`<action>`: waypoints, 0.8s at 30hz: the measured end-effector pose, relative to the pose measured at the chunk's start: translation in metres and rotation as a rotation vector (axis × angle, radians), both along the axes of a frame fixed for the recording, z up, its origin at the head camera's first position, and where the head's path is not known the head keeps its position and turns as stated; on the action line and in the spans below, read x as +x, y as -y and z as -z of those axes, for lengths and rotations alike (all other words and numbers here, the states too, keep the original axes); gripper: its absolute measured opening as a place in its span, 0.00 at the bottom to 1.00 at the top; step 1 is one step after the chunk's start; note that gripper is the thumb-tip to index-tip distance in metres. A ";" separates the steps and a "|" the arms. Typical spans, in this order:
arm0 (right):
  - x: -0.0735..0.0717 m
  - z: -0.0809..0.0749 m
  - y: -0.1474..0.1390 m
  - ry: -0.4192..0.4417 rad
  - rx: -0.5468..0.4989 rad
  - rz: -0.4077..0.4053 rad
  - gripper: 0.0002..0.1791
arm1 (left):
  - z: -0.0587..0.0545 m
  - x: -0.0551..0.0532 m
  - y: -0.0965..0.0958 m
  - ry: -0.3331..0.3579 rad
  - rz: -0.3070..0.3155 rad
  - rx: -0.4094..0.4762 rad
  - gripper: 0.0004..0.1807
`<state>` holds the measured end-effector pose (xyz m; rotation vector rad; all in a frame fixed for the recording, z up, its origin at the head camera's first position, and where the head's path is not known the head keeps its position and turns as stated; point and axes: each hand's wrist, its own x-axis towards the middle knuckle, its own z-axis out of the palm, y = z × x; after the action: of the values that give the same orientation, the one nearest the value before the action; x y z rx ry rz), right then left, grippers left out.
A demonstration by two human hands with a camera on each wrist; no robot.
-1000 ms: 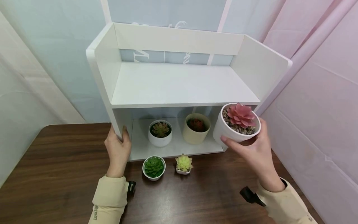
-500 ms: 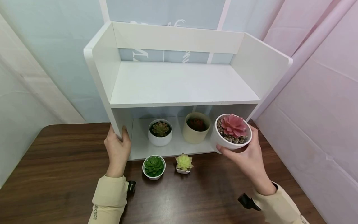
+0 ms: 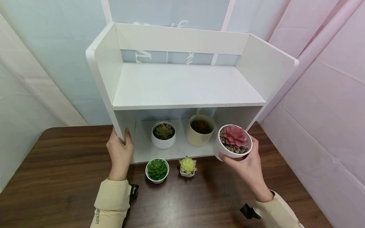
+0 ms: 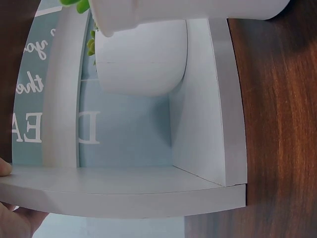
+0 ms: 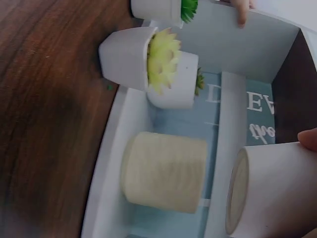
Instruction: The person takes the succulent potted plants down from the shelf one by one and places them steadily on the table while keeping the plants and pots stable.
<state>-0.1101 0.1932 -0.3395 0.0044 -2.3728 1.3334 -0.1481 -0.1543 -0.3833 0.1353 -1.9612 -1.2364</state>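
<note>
sleeves: beige, rolled at the cuffs, at the bottom of the head view.
table: dark wood grain.
green succulent: in a small white pot on the table, just in front of the lower board.
yellow-green succulent: right of the green one, also on the table, in a smaller squarish white pot.
right hand: holding the pink succulent pot, thumb on its near side, fingers at its right.
pink succulent pot: white, gravel round the plant, in the air by the front right of the lower compartment; its underside shows in the right wrist view.
left hand: gripping the left side panel low on its front edge, thumb on the inner face.
lower compartment: white round pot to the left, cream pot right of it, well apart, both upright.
upper board: white, level above those pots.
backdrop: blue-grey cloth with white lettering.
</note>
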 end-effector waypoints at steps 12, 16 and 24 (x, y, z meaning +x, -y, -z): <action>-0.001 0.019 -0.004 0.077 0.001 0.031 0.52 | 0.000 0.000 0.000 -0.001 0.007 0.005 0.17; 0.000 0.025 -0.005 0.097 0.001 0.038 0.52 | 0.000 0.000 0.000 0.004 0.005 0.008 0.17; 0.000 0.039 -0.005 0.123 0.012 0.040 0.53 | 0.000 0.000 0.000 0.005 0.008 0.015 0.17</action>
<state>-0.1097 0.1977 -0.3782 -0.1245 -2.4690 1.3358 -0.1484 -0.1540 -0.3837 0.1391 -1.9591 -1.2570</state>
